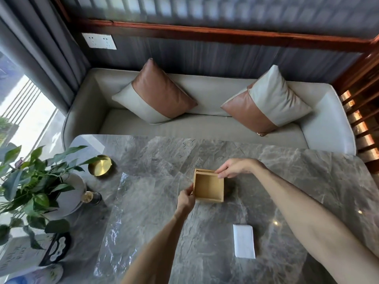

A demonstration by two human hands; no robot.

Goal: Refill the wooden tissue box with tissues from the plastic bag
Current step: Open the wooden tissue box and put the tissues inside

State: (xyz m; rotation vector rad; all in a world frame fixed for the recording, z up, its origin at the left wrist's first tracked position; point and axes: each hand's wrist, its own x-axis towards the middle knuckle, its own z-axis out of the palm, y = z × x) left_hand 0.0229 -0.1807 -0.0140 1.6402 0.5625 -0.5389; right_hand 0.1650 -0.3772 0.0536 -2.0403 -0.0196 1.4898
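Note:
The wooden tissue box (pixel 208 187) stands on the grey marble table (pixel 297 181) with its inside showing and nothing in it. My left hand (pixel 185 198) holds the box's left side. My right hand (pixel 235 168) pinches a thin wooden panel at the box's far edge. A clear plastic bag (pixel 127 218) lies flat and crumpled on the table to the left of the box. A white stack of tissues (pixel 244 241) lies on the table near me, to the right, apart from both hands.
A potted green plant (pixel 34 181) in a white pot stands at the table's left edge. A round brass dish (pixel 101 166) and a small dark jar (pixel 91 197) sit beside it. A beige sofa (pixel 205 124) with two cushions runs behind the table.

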